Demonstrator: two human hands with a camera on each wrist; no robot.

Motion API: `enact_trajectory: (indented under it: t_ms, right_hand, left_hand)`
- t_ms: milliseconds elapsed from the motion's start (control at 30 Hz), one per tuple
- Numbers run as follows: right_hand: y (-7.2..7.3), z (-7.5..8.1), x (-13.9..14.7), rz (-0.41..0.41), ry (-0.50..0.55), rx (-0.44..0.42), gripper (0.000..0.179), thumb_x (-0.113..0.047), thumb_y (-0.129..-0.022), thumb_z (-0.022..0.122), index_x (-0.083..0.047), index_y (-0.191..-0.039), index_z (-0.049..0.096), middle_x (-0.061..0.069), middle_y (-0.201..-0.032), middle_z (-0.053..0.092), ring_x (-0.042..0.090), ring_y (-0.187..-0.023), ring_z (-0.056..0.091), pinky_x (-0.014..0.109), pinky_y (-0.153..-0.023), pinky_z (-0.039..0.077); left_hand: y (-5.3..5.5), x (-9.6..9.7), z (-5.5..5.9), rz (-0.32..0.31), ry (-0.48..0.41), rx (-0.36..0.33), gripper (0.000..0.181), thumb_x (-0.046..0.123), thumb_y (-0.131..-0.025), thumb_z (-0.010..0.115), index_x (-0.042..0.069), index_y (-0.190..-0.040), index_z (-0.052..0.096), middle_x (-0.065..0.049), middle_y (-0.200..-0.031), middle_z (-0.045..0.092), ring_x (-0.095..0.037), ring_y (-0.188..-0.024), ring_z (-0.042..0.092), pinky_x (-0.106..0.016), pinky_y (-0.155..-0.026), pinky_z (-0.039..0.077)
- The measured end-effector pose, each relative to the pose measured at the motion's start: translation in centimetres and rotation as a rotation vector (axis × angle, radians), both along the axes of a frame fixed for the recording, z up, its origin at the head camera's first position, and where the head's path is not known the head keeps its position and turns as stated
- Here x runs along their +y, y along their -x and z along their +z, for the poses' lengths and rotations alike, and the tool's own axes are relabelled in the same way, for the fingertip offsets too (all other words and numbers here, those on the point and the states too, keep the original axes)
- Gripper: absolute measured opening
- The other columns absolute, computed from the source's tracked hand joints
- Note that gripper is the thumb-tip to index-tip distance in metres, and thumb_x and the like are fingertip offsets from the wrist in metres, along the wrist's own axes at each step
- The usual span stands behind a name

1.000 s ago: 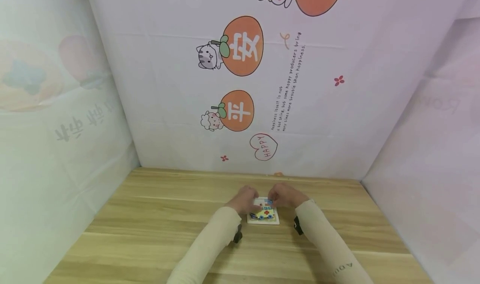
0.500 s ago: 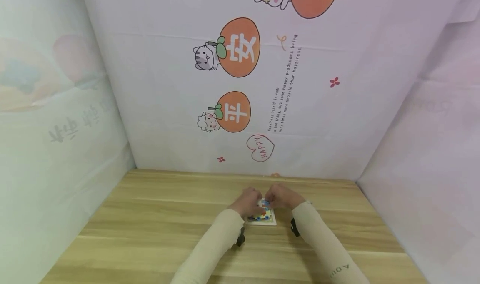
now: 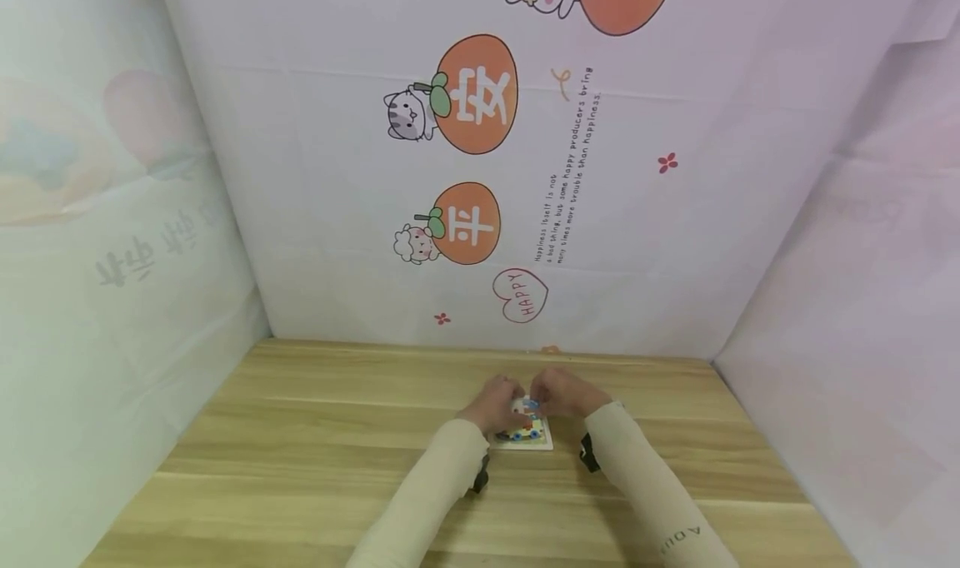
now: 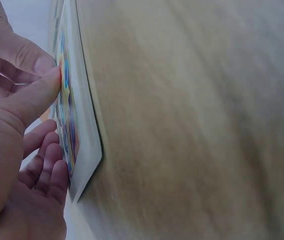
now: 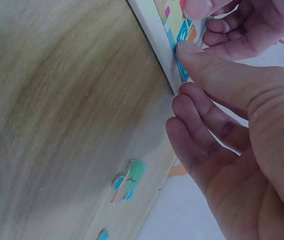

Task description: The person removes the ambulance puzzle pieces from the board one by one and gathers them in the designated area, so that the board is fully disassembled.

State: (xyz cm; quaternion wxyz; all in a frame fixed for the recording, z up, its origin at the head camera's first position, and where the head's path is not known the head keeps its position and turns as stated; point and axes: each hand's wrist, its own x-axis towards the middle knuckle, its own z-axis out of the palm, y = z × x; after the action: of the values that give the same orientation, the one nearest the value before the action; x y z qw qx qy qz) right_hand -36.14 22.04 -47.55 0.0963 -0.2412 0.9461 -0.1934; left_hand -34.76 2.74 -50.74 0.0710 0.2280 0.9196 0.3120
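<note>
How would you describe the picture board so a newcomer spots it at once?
On the wooden table, follow the two pale sleeves to the left hand and right hand. The board lies beneath them; unlike the loose green piece nearby, it has a broad white border.

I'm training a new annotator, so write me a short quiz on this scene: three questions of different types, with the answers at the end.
1. True or false: the left hand and the right hand are both at the puzzle board.

2. In the right wrist view, where do the loose pieces lie?
A) in a box
B) on the wooden table
C) on a plate

3. Fill in: the red-outlined heart on the white backdrop bears the word ____.

Key: 1. True. 2. B. 3. HAPPY.
</note>
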Motion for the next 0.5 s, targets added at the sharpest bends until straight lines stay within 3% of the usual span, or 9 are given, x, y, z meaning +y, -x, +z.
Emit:
enact_trajectory:
  t_ms: [200,500]
  right_hand:
    - [-0.3,0.4,-0.1,-0.051,0.051,0.005,0.007,-0.004,-0.093,0.076,-0.009,-0.097,0.073,0.003,-0.096,0.074,0.016,-0.094,0.069,0.041,-0.093,0.063]
    - [0.4,1.3,1.2,0.082,0.143,0.019,0.010,0.004,-0.097,0.069,-0.005,-0.097,0.073,0.006,-0.096,0.077,0.019,-0.093,0.073,0.034,-0.087,0.064]
  left_hand:
    - [0.0,0.0,-0.1,-0.004,0.014,0.014,0.052,0.029,-0.088,0.086,0.004,-0.130,0.068,-0.008,-0.125,0.062,-0.025,-0.119,0.057,-0.040,-0.108,0.054]
    - [0.4,0.0,-0.2,-0.015,0.029,0.021,0.053,0.031,-0.088,0.086,0.005,-0.131,0.067,-0.008,-0.130,0.062,-0.026,-0.124,0.058,-0.039,-0.112,0.053]
